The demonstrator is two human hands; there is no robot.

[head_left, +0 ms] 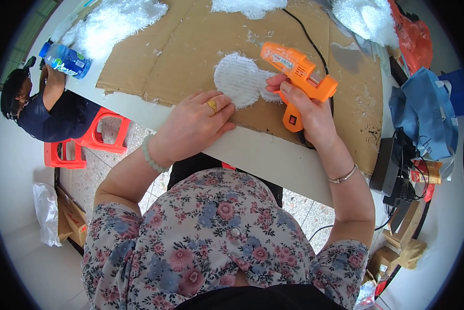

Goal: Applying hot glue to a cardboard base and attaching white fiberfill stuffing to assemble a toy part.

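Observation:
My right hand is wrapped round an orange hot glue gun, whose nozzle points to the far left over brown cardboard. Beneath and beside the nozzle lies a white fuzzy piece of fabric, rounded on the left and narrower to the right, much like a shoe sole. Its right end is partly hidden by my right fingers. At the piece's near left edge my left hand lies palm down, fingers laid out and fingertips touching it, thumb apart.
White fluffy material lies in heaps at the far left and far right. A black cord crosses the cardboard. A blue-labelled bottle stands near another person at left. A blue bag hangs at right.

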